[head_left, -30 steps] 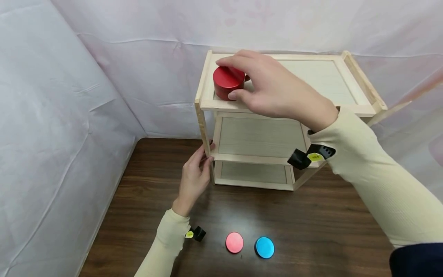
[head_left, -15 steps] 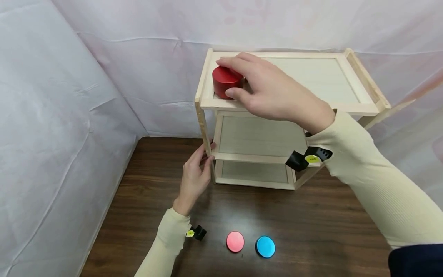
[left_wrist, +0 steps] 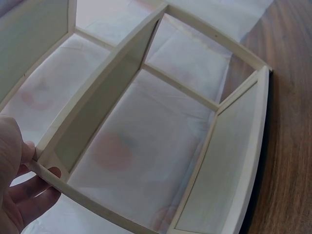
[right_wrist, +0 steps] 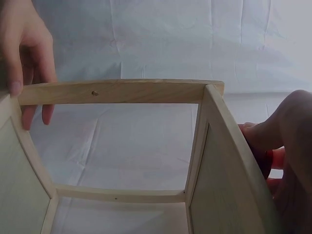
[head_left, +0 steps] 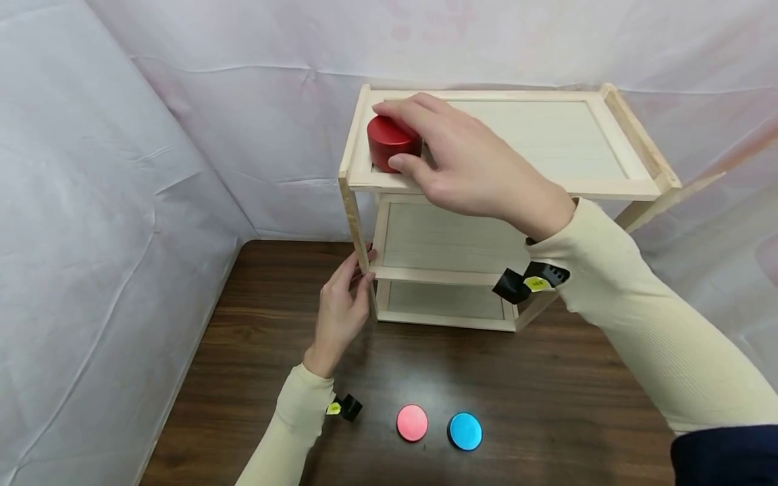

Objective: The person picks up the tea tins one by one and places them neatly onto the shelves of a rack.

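A short red cylinder (head_left: 389, 145) with a flat, shiny top is at the left end of the top board of a pale wooden shelf rack (head_left: 450, 277). My right hand (head_left: 464, 158) grips it from the right, thumb on the near side and fingers over the far side, hiding part of it. In the right wrist view the rack's edge covers most of the red cylinder (right_wrist: 267, 165). Lower down, my left hand (head_left: 343, 307) holds the rack's left front post at the middle board, fingers and thumb around the wood, as the left wrist view also shows.
On the dark wood-grain table (head_left: 255, 378), in front of the rack, lie a pink disc (head_left: 412, 423) and a blue disc (head_left: 464, 432), side by side. White sheeting (head_left: 255, 121) hangs close behind the rack and along the left.
My right hand and forearm have shifted slightly left, with the red cylinder a little nearer the rack's left edge. The left hand keeps its hold on the post; the discs stay put.
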A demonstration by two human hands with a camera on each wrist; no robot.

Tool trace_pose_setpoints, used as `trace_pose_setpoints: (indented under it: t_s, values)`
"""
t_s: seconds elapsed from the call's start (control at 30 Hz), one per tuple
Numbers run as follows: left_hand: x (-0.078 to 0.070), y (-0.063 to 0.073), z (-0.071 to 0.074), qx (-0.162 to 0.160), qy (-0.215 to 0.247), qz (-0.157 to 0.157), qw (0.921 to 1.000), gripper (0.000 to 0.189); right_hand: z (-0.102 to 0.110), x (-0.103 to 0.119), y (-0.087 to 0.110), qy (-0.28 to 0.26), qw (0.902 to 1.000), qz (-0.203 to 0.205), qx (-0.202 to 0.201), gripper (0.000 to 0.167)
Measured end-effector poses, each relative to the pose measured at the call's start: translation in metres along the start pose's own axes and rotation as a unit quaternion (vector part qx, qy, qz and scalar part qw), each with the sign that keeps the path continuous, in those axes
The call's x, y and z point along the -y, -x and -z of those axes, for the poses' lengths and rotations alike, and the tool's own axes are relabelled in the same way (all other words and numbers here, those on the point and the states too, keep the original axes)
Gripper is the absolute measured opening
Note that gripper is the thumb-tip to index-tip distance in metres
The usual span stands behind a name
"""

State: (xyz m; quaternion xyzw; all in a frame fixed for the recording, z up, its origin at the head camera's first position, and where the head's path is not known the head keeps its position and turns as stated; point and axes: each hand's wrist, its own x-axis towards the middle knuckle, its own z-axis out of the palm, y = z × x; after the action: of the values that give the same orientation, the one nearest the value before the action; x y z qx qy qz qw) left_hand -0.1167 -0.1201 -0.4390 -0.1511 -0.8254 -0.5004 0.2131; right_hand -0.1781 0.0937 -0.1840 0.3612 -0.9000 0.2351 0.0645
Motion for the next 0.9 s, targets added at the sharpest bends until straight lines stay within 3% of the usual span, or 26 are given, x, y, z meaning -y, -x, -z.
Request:
trace_pose_setpoints:
  t_s: [0.17,0.4,0.63,0.9]
  values:
    - [-0.001,0.001,0.001,0.003,0.0,0.007,1.0,0.049,-0.001,0.0,0.001,-0.006,1.0,0.004,-0.001,0.057]
    - [-0.001,0.001,0.0,0.01,0.001,0.015,0.9998,0.048,-0.001,-0.002,0.011,0.004,0.9999,-0.003,-0.009,0.08]
    - [-0.002,0.001,-0.002,0.006,0.004,0.005,1.0,0.047,-0.005,-0.004,0.04,0.031,0.9978,0.025,-0.054,0.081]
    - [-0.002,0.001,-0.002,-0.002,0.003,0.002,1.0,0.047,-0.018,-0.006,0.08,0.051,0.9883,0.085,-0.116,0.085]
